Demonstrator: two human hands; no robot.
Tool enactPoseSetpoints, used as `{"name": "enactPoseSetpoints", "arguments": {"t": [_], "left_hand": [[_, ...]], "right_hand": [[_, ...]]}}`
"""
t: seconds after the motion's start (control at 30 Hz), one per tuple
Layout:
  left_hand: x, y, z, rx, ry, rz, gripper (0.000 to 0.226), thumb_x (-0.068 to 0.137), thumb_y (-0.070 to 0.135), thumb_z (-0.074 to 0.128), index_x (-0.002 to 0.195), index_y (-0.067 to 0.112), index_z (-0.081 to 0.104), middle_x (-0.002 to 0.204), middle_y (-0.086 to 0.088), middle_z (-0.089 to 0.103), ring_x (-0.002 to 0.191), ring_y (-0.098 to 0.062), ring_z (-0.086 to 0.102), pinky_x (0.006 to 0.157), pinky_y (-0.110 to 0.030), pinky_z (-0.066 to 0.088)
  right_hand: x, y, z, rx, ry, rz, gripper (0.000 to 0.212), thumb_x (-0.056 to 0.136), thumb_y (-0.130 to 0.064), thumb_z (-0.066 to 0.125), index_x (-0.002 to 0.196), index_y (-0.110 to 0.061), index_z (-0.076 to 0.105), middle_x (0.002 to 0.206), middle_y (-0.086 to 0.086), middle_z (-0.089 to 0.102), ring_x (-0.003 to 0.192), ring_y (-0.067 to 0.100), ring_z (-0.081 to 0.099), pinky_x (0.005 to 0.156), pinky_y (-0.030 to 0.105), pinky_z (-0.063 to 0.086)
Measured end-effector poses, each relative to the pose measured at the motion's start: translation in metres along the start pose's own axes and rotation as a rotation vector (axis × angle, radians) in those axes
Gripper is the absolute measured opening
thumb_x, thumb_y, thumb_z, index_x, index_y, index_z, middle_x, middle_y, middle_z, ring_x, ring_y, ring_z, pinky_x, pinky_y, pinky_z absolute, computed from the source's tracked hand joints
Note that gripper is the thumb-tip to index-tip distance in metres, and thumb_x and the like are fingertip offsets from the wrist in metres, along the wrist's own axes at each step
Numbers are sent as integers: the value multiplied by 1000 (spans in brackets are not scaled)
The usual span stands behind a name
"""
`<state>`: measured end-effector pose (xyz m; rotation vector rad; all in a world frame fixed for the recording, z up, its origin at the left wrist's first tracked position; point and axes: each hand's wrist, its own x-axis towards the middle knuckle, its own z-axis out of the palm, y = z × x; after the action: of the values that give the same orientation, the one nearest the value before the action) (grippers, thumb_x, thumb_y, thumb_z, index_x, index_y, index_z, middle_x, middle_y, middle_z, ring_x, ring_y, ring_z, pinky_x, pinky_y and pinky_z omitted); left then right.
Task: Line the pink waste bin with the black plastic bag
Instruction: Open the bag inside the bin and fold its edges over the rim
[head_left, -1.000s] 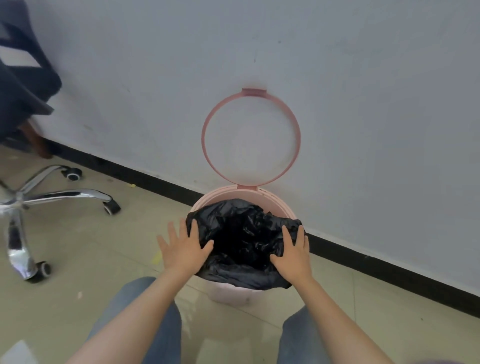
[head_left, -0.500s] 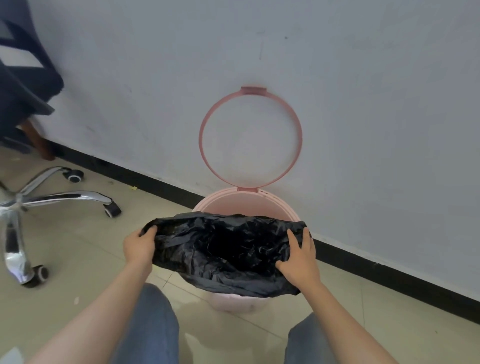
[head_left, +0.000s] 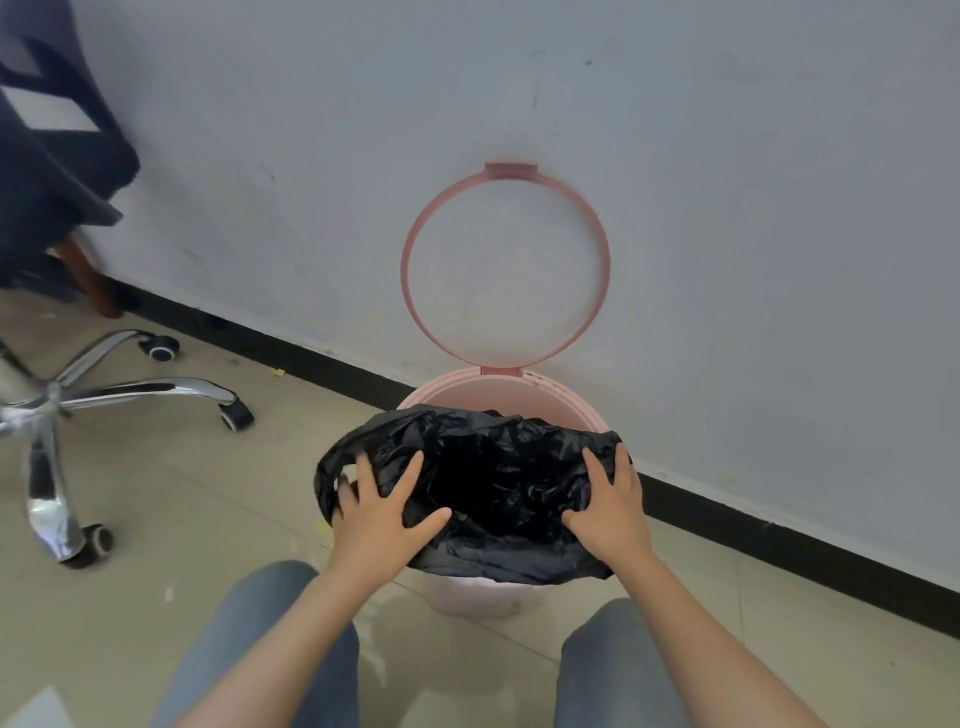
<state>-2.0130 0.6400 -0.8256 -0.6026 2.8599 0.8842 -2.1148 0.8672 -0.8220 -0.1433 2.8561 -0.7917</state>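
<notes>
The pink waste bin (head_left: 467, 383) stands on the floor against the wall, and its ring-shaped lid (head_left: 410, 249) is raised upright. The black plastic bag (head_left: 498, 467) lies crumpled over the bin's mouth with its opening spread and its front edge hanging over the near rim. The back of the rim is bare. My left hand (head_left: 384, 514) rests on the bag's left edge with the fingers spread and the outer fingers tucked into a fold. My right hand (head_left: 608, 509) grips the bag's right edge, with the thumb inside the opening.
An office chair's chrome wheeled base (head_left: 145, 389) stands on the tile floor to the left. Dark cloth (head_left: 47, 156) hangs above it. A black skirting strip (head_left: 779, 540) runs along the grey wall. My knees in jeans (head_left: 270, 649) flank the bin.
Half a second ago my left hand held the bag's edge stretched out to the left. It has come back toward the bin and its fingers have spread. My right hand stayed on the right edge.
</notes>
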Motion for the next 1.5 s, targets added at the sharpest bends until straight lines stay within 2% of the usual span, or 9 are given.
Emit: {"name": "enactPoseSetpoints", "arguments": {"t": [0.27, 0.37, 0.53, 0.7, 0.77, 0.93, 1.1, 1.23, 1.5], "left_hand": [[-18, 11, 16, -870, 29, -11, 103, 82, 27, 65, 137, 38, -22, 135, 17, 25, 123, -7, 33, 107, -32, 29], [-24, 13, 13, -753, 52, -20, 92, 84, 31, 61, 143, 31, -10, 129, 15, 34, 115, -6, 40, 99, -28, 36], [-33, 11, -8, -306, 493, 5, 37, 86, 25, 57, 120, 10, 56, 131, -17, 42, 115, -28, 39, 93, -34, 35], [-23, 18, -15, 65, 240, 22, 66, 90, 42, 45, 143, 16, 16, 153, -16, 14, 137, -36, 13, 109, -45, 25], [-18, 19, -10, -26, 96, -25, 73, 91, 43, 43, 145, 18, 0, 149, -18, 21, 129, -37, 32, 97, -41, 38], [-24, 12, 2, -219, 151, -38, 49, 95, 30, 37, 138, 9, 25, 118, -21, 54, 97, -34, 56, 73, -35, 44], [-31, 6, 0, -256, 226, -29, 36, 95, 25, 39, 128, 12, 45, 118, -16, 63, 103, -33, 58, 73, -29, 36], [-23, 2, -12, -244, 186, -36, 37, 89, 33, 50, 124, 19, 52, 122, -8, 62, 108, -27, 56, 77, -28, 38], [-9, 6, -26, -254, 69, 155, 42, 85, 26, 60, 125, 18, 52, 130, -3, 55, 119, -21, 49, 94, -28, 36]], "right_hand": [[8, 2, -3, 1, -46, -10, 84, 77, -16, 64, 144, -28, 15, 157, 3, -11, 143, 27, -3, 113, 42, 24], [14, 5, -11, 18, -81, -53, 80, 79, -8, 60, 144, -25, 16, 157, 5, -10, 143, 28, 1, 116, 42, 20], [8, 21, -22, 18, -157, -98, 80, 81, 1, 53, 145, -23, 11, 156, 7, -14, 144, 26, -4, 117, 37, 14], [-18, 38, -23, -17, -171, -130, 85, 80, 4, 53, 145, -25, 6, 155, 6, -20, 144, 24, -10, 116, 33, 14], [-27, 38, -23, -20, -188, -147, 86, 80, 5, 52, 145, -26, 6, 154, 4, -22, 143, 23, -11, 115, 32, 17], [-49, 41, -30, -17, -259, -106, 87, 80, 6, 52, 145, -24, 3, 153, 8, -24, 143, 25, -12, 118, 35, 16], [-72, 49, -36, -24, -327, -79, 92, 79, -10, 63, 144, -30, 2, 153, 7, -24, 144, 25, -6, 114, 32, 25], [-64, 41, -47, 24, -162, -102, 73, 82, -39, 63, 142, -31, 22, 156, 11, 7, 144, 26, 5, 115, 40, 15], [-30, 25, -51, -27, -53, -146, 27, 89, -15, 54, 115, -15, 63, 122, 10, 59, 118, 25, 49, 96, 33, 38]]}}
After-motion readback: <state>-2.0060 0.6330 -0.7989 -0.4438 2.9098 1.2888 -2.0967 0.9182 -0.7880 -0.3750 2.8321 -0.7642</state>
